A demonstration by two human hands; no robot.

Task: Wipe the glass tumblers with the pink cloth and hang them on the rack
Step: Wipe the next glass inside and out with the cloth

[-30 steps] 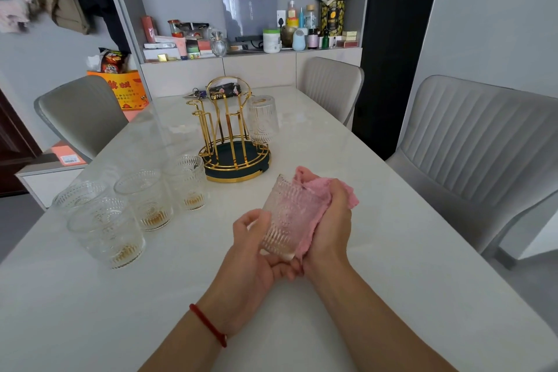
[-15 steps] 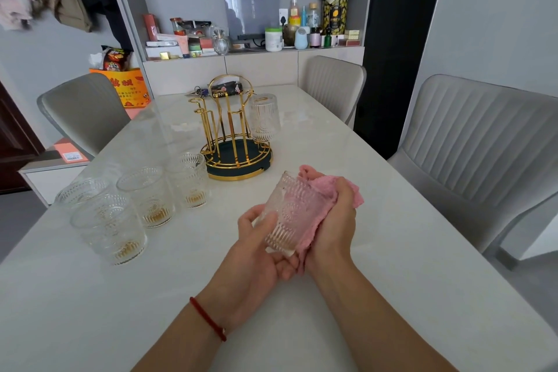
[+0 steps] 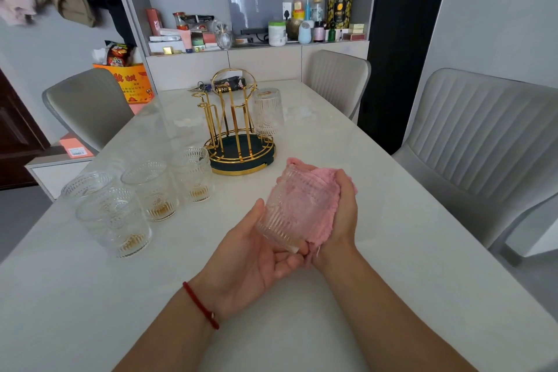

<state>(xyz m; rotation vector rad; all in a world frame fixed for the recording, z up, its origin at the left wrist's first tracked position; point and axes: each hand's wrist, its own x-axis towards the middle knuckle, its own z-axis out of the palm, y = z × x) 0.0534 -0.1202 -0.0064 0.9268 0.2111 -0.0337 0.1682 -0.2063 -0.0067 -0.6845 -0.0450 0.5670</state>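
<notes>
Now left hand (image 3: pixel 253 254) cups ribbed glass tumbler (image 3: pixel 287 208); right hand (image 3: pixel 344 208) presses fuzzy pink cloth (image 3: pixel 320 190).

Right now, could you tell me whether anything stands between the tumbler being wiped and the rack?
Nothing visible does. The tumbler is held above bare table, with the rack straight ahead. The four waiting tumblers stand off to the left.

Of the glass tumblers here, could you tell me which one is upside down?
The tumbler on the gold rack: it hangs mouth down, while the four on the table stand upright.
</notes>
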